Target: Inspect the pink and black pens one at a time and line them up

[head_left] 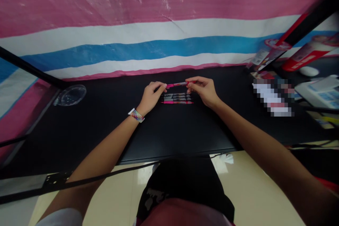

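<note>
A pink and red pen (177, 84) is held level between my two hands, just above the table. My left hand (153, 95) pinches its pink left end between thumb and fingers. Its red right end sits between the thumb and fingers of my right hand (203, 90). Right below lie several dark pens (176, 96) side by side in a row. Nearest to me in that row is another pink pen (177, 102), parallel to the others. A colourful woven band circles my left wrist.
The black table (169, 134) backs onto a striped sheet (148, 49). A clear plastic lid (72, 95) lies at the left. At the right stand a cup with a red straw (270, 54) and a red and white cup (308, 54), near a white mouse (309, 71).
</note>
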`<action>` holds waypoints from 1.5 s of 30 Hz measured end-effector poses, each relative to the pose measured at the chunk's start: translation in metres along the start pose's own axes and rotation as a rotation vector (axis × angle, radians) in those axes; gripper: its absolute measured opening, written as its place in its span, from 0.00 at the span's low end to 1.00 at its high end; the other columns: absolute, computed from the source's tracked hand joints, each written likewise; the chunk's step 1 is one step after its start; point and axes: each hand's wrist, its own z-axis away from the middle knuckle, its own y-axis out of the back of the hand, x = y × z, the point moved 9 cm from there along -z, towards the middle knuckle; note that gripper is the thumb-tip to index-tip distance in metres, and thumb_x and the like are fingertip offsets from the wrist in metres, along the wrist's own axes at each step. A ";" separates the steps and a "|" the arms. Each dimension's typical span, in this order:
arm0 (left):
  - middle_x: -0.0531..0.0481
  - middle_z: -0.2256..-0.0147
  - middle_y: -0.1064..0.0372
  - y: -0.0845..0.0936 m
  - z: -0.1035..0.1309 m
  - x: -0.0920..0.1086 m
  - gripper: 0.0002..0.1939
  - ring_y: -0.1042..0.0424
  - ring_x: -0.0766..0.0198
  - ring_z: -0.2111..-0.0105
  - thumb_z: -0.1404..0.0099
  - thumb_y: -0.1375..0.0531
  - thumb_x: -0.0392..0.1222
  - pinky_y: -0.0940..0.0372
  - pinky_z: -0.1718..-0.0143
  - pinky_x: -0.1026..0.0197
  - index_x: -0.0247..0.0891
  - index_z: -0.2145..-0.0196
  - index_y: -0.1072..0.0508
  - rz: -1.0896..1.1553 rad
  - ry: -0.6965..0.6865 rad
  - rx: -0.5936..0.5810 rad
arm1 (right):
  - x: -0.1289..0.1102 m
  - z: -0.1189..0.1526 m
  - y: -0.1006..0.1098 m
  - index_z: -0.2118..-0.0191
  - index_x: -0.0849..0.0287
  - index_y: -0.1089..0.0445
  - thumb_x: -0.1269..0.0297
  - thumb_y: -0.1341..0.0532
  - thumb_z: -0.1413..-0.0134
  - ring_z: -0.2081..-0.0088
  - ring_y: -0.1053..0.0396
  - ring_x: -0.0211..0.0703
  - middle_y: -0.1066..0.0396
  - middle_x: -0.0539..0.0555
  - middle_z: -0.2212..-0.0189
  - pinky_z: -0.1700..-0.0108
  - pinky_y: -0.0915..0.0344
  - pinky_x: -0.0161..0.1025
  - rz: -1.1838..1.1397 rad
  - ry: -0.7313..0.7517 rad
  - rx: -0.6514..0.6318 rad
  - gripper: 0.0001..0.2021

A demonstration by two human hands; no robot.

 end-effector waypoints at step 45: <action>0.47 0.56 0.15 0.006 0.003 0.011 0.07 0.19 0.56 0.56 0.28 0.29 0.42 0.25 0.50 0.50 0.46 0.53 0.13 0.124 -0.040 0.105 | 0.001 0.016 -0.033 0.41 0.50 0.21 0.41 0.37 0.35 0.56 0.19 0.51 0.16 0.58 0.52 0.60 0.20 0.45 -0.360 -0.340 -0.243 0.26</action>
